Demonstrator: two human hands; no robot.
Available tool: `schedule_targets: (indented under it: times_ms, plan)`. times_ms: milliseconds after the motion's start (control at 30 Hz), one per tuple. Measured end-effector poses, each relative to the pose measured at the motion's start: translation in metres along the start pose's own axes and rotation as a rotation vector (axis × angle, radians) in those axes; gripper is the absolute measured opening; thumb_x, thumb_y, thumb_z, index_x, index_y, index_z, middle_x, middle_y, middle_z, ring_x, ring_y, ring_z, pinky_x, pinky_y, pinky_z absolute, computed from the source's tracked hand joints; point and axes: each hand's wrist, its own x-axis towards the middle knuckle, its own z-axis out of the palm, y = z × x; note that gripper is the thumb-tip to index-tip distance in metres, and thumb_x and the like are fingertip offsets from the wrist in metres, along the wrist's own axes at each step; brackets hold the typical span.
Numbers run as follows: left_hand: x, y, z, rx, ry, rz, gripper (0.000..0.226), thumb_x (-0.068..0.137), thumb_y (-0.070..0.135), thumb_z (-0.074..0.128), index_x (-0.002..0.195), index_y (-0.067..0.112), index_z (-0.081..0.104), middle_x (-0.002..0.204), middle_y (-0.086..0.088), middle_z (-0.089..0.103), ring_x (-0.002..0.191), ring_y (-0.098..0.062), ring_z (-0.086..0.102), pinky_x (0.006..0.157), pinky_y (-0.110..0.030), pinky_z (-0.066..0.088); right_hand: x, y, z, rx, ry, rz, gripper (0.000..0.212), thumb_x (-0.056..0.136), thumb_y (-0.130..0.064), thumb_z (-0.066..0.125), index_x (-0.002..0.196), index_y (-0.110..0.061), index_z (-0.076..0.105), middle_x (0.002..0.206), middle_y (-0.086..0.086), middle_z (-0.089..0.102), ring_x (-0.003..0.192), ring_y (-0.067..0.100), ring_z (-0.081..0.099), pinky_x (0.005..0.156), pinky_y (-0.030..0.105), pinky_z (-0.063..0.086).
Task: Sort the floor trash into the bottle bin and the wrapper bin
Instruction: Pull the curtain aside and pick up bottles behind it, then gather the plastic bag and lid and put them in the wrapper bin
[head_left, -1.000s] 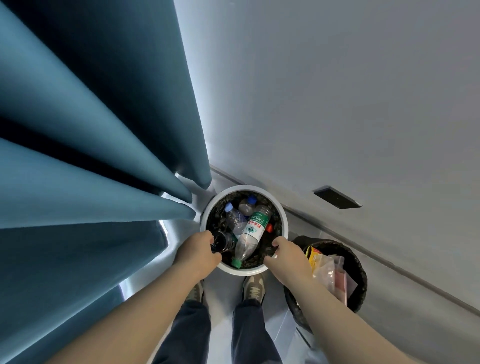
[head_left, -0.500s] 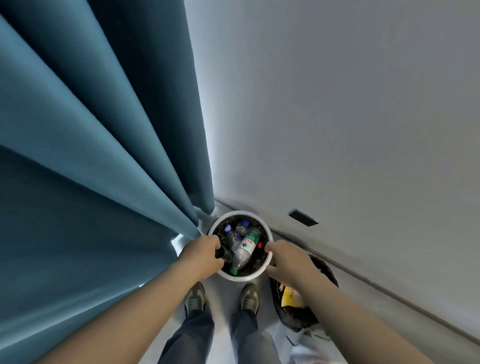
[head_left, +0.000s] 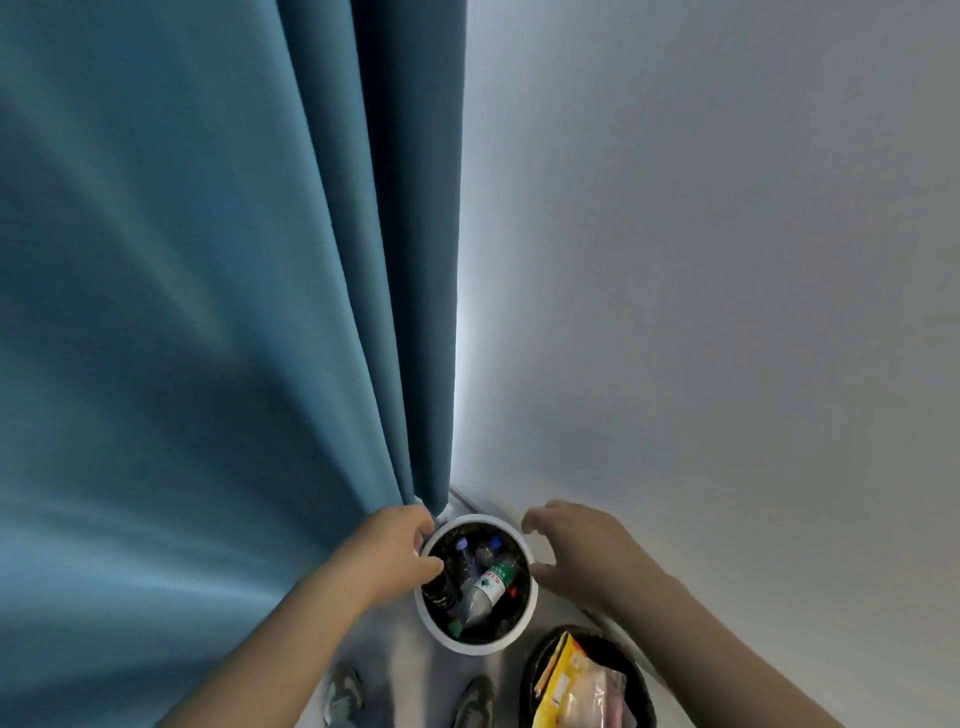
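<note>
The white-rimmed bottle bin (head_left: 478, 647) stands on the floor in the corner between curtain and wall. Several plastic bottles lie in it, among them a clear one with a green label (head_left: 488, 584) and a dark one (head_left: 441, 592). My left hand (head_left: 395, 551) grips the bin's left rim, thumb inside. My right hand (head_left: 576, 545) hovers at the right rim with its fingers spread and holds nothing. The black wrapper bin (head_left: 530, 670) sits at the lower right with a yellow wrapper (head_left: 563, 675) and clear bags in it.
A blue curtain (head_left: 208, 312) hangs on the left, its hem touching the bottle bin's far rim. A pale wall (head_left: 727, 260) runs along the right. My two shoes (head_left: 343, 696) (head_left: 475, 701) stand just behind the bins.
My right hand has come off the bottle bin's rim and spread its fingers. The left hand keeps its grip. The view has tilted up, and the bin sits closer to the corner.
</note>
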Motion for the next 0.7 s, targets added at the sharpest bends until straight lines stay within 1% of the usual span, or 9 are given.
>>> schedule_targets:
  times_ms: [67,167,267,367,500,567,600,633,700]
  plan:
    - [-0.017,0.008,-0.018,-0.011,0.094,0.016,0.03,0.082,0.029,0.065,0.11,0.019,0.058,0.096,0.007,0.056,0.081,-0.012,0.053,0.064,-0.017,0.041,-0.006,-0.01,-0.028,-0.018,0.028,-0.053,0.035,0.088,-0.03,0.059,0.123,-0.023,0.056,0.118,-0.002,0.06,0.106,0.019,0.058,0.084,0.029,0.047]
    - [-0.043,0.019,-0.053,0.029,0.258,0.069,0.031,0.086,0.031,0.063,0.114,0.02,0.056,0.107,0.007,0.055,0.092,-0.012,0.052,0.08,-0.021,0.043,-0.013,-0.031,-0.069,-0.067,0.113,-0.134,0.041,0.089,-0.03,0.058,0.13,-0.025,0.052,0.125,-0.005,0.058,0.112,0.017,0.057,0.09,0.03,0.047]
    - [-0.07,0.026,-0.094,0.058,0.399,0.099,0.033,0.088,0.035,0.06,0.118,0.023,0.054,0.116,0.008,0.055,0.106,-0.01,0.053,0.09,-0.021,0.042,-0.018,-0.057,-0.11,-0.104,0.205,-0.215,0.042,0.09,-0.032,0.058,0.131,-0.028,0.051,0.125,-0.008,0.057,0.112,0.015,0.057,0.092,0.029,0.047]
    - [-0.103,0.029,-0.143,0.084,0.538,0.116,0.035,0.088,0.04,0.059,0.119,0.026,0.052,0.118,0.012,0.054,0.108,-0.008,0.053,0.091,-0.023,0.043,-0.025,-0.093,-0.153,-0.137,0.312,-0.284,0.043,0.09,-0.035,0.057,0.132,-0.03,0.05,0.124,-0.008,0.058,0.11,0.015,0.058,0.091,0.028,0.047]
    - [-0.155,0.03,-0.193,0.142,0.715,0.175,0.035,0.09,0.042,0.056,0.122,0.031,0.049,0.121,0.018,0.051,0.103,-0.002,0.051,0.086,-0.014,0.038,-0.045,-0.145,-0.202,-0.13,0.488,-0.402,0.04,0.092,-0.04,0.056,0.131,-0.033,0.05,0.121,-0.015,0.057,0.092,0.006,0.06,0.083,0.017,0.044]
    - [-0.18,0.027,-0.213,0.165,0.791,0.192,0.036,0.091,0.044,0.054,0.125,0.036,0.046,0.122,0.022,0.049,0.105,0.002,0.049,0.086,-0.011,0.037,-0.056,-0.17,-0.221,-0.105,0.57,-0.47,0.04,0.092,-0.044,0.054,0.131,-0.036,0.048,0.125,-0.02,0.054,0.075,-0.004,0.054,0.081,0.014,0.042]
    - [-0.193,0.025,-0.223,0.181,0.831,0.205,0.038,0.091,0.046,0.053,0.126,0.038,0.045,0.123,0.024,0.048,0.109,0.003,0.048,0.086,-0.009,0.037,-0.061,-0.183,-0.229,-0.092,0.607,-0.501,0.041,0.092,-0.045,0.053,0.132,-0.037,0.047,0.127,-0.022,0.052,0.073,-0.008,0.051,0.083,0.014,0.042]
    - [-0.205,0.022,-0.232,0.2,0.87,0.218,0.039,0.09,0.047,0.053,0.127,0.039,0.045,0.123,0.026,0.047,0.111,0.005,0.046,0.086,-0.007,0.036,-0.066,-0.194,-0.237,-0.077,0.645,-0.53,0.042,0.092,-0.046,0.052,0.133,-0.039,0.046,0.129,-0.023,0.051,0.08,-0.011,0.052,0.087,0.013,0.041]
    - [-0.227,0.019,-0.249,0.227,0.944,0.239,0.039,0.09,0.048,0.053,0.127,0.041,0.045,0.119,0.029,0.045,0.11,0.008,0.044,0.08,-0.003,0.034,-0.074,-0.215,-0.25,-0.059,0.725,-0.59,0.042,0.092,-0.048,0.052,0.133,-0.04,0.046,0.128,-0.025,0.051,0.107,-0.006,0.053,0.093,0.013,0.039]
